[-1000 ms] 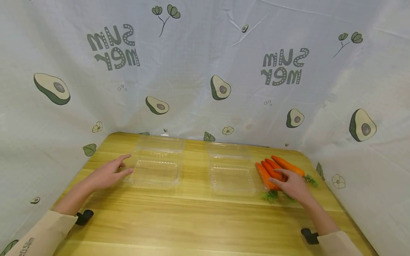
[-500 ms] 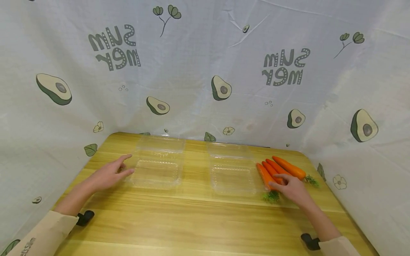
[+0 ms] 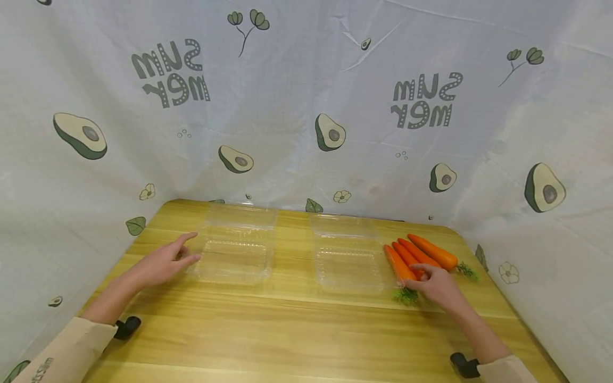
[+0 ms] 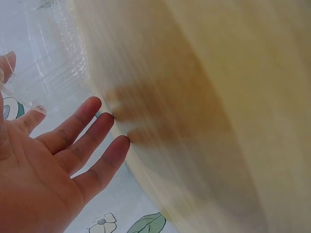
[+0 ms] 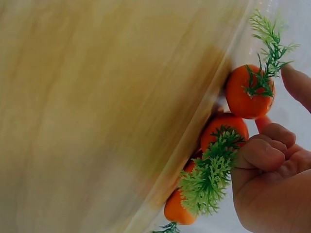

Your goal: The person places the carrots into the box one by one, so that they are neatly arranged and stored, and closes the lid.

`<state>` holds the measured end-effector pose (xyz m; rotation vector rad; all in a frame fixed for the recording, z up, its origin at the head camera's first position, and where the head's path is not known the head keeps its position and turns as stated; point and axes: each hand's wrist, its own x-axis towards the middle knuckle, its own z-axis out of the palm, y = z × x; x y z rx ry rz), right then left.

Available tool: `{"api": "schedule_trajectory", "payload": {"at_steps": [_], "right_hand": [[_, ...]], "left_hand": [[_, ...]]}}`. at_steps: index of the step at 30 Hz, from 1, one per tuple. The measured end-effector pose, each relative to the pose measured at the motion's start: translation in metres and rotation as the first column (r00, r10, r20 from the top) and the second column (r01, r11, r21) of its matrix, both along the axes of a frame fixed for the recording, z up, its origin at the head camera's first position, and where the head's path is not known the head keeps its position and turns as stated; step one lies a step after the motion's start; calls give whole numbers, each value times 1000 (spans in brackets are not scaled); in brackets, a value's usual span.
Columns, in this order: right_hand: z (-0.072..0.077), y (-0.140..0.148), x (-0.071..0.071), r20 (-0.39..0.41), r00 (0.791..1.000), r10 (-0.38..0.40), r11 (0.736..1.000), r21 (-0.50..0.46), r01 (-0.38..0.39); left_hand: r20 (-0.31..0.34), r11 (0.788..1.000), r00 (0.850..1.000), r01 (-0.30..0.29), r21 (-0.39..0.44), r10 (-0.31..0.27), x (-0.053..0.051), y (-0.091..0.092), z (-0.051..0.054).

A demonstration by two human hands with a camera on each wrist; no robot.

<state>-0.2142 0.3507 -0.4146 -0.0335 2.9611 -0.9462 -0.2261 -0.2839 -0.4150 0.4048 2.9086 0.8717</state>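
Observation:
My left hand (image 3: 160, 260) is held at the left side of a clear plastic clamshell box (image 3: 234, 282), fingers extended and thumb apart. In the left wrist view, the fingers (image 4: 80, 138) reach toward the wooden tabletop, with clear plastic around the thumb side. My right hand (image 3: 436, 284) holds the leftmost carrot (image 3: 396, 261) near its leafy end, thumb on one side and index finger on the other. The right wrist view has that carrot (image 5: 245, 99) at the top of the row, the index fingertip partly hidden behind it and the remaining fingers curled.
A second clear clamshell box (image 3: 347, 287) stands left of the carrots, lid raised. Other carrots lie alongside, the outermost carrot (image 3: 431, 251) pointing to the back left. A white printed curtain (image 3: 282, 106) surrounds the wooden table (image 3: 287, 330).
My right hand's thumb and index finger have come down around the leftmost carrot, and the hand has shifted slightly toward me. The left hand and both boxes stay in place.

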Motion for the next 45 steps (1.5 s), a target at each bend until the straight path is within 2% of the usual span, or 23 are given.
{"api": "schedule_trajectory", "payload": {"at_steps": [7, 26, 31, 40, 45], "right_hand": [[-2, 1, -3, -19, 1000, -13, 1000, 4, 14], [4, 0, -5, -20, 1000, -23, 985, 169, 26], [3, -2, -5, -20, 1000, -12, 984, 179, 16], [3, -3, -7, 10, 1000, -21, 980, 200, 19], [3, -2, -7, 17, 999, -28, 981, 191, 24]], "left_hand": [[12, 1000, 1000, -8, 4, 8, -1, -1, -2], [24, 1000, 1000, 9, 26, -10, -1, 1, -1], [32, 1000, 999, 6, 29, -7, -1, -5, -2], [47, 996, 997, 64, 57, -67, -1, -16, 2], [49, 996, 996, 65, 60, -68, -2, -17, 2]]}}
